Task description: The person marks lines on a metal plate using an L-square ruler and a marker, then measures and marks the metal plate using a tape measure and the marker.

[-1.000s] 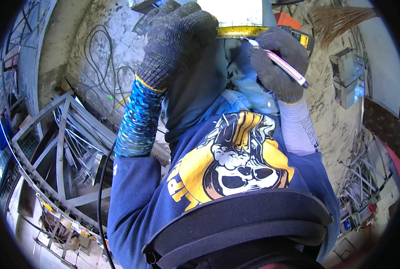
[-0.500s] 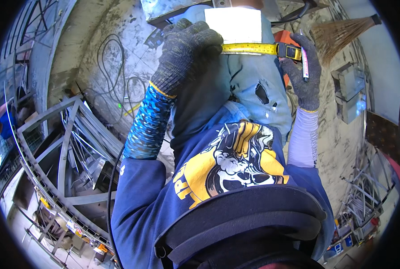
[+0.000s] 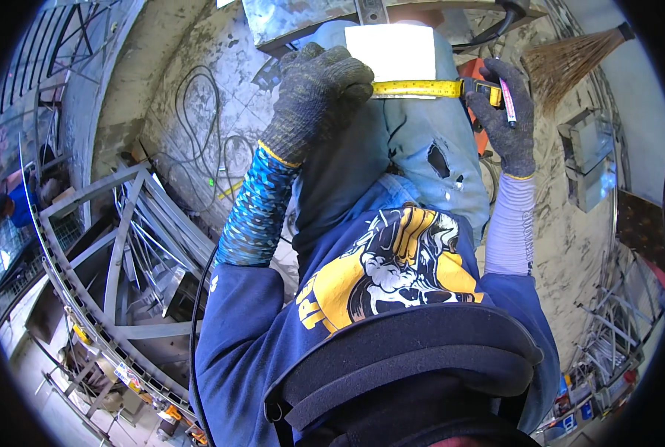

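Note:
A tape measure has its yellow blade drawn out across my thighs, along the near edge of a bright white rectangular piece. The glare hides what that piece is made of. My left hand, in a dark knit glove, is closed at the blade's left end; its fingers hide the tip. My right hand, gloved the same way, grips the black and yellow case between thumb and fingers. A white and pink pen is also held in the right hand, lying across the fingers.
A metal workpiece lies beyond my knees. A straw broom and a metal box-like part are on the right. Metal bars and a frame fill the left, near a black cable on the floor. Another person is at far left.
The whole view has shifted slightly, so things sit a little lower and to the right. The pen has tilted a little in my right hand. Both hands keep their hold on the tape measure.

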Demonstrator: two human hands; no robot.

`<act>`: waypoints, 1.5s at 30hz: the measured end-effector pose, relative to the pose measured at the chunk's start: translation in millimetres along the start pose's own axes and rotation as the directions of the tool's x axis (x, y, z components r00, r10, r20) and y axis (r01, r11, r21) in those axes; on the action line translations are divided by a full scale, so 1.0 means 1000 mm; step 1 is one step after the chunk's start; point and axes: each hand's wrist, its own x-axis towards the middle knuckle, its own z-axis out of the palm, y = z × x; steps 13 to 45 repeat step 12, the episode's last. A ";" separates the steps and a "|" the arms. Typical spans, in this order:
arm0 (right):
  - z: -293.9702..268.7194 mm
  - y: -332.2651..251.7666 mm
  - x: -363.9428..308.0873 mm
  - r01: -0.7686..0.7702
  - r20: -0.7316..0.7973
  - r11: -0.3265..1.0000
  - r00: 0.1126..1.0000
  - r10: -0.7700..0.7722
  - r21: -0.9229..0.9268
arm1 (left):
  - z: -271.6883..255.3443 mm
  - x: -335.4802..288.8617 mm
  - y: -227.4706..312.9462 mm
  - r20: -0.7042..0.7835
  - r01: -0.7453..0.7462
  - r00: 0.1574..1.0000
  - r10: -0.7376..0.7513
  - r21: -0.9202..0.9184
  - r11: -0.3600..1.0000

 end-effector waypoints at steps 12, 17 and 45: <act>-0.011 -0.025 0.014 0.024 -0.132 0.997 0.991 -0.034 -0.078 | -0.032 0.030 -0.001 -0.054 0.025 0.998 -0.036 -0.186 0.982; -0.011 -0.025 0.014 0.024 -0.132 0.997 0.991 -0.034 -0.078 | -0.032 0.030 -0.001 -0.054 0.025 0.998 -0.036 -0.186 0.982; -0.011 -0.025 0.014 0.024 -0.132 0.997 0.991 -0.034 -0.078 | -0.032 0.030 -0.001 -0.054 0.025 0.998 -0.036 -0.186 0.982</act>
